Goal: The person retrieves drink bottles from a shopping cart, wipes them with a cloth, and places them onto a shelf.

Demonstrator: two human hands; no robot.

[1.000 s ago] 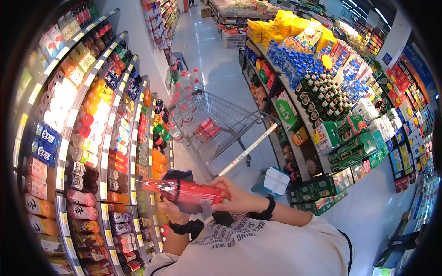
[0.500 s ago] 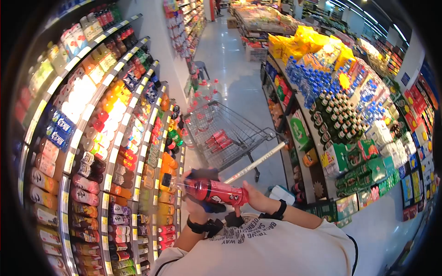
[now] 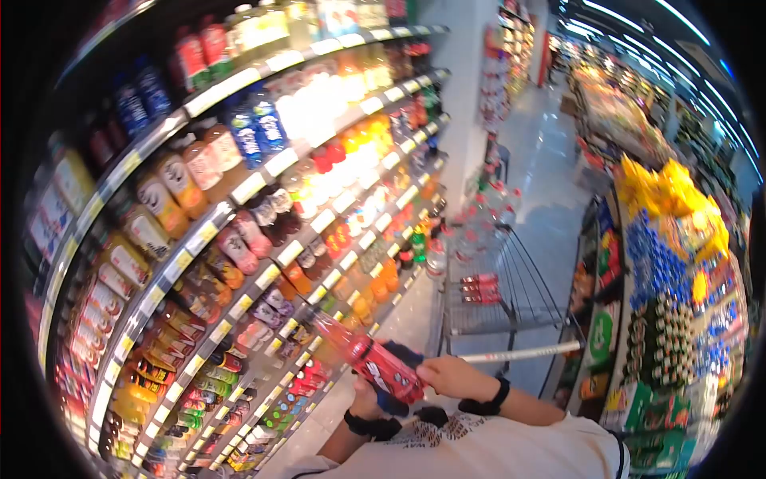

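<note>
A plastic bottle of red drink (image 3: 391, 374) with a dark label lies tilted across in front of my chest, its neck pointing up and left towards the shelves. My left hand (image 3: 369, 397) is closed round it from below, with something dark blue showing around the bottle on both sides. At the bottle's base is my right hand (image 3: 453, 377), its fingers curled against the bottle's end. Both wrists wear black bands. Just ahead stands a wire shopping cart (image 3: 519, 275) with a white handle (image 3: 527, 352). Several red bottles (image 3: 480, 289) lie inside it.
Tall drink shelves (image 3: 279, 164) with price strips fill the left side. On the right a display holds blue-capped bottles (image 3: 656, 259), dark bottles (image 3: 669, 343) and yellow bags (image 3: 674, 191). A tiled aisle (image 3: 523, 144) runs ahead. Large clear bottles (image 3: 495, 203) stand beyond the cart.
My view has turned left towards the shelves, so the cart now appears farther right. The bottle's neck has tipped upward in view. Both hands stay on the bottle.
</note>
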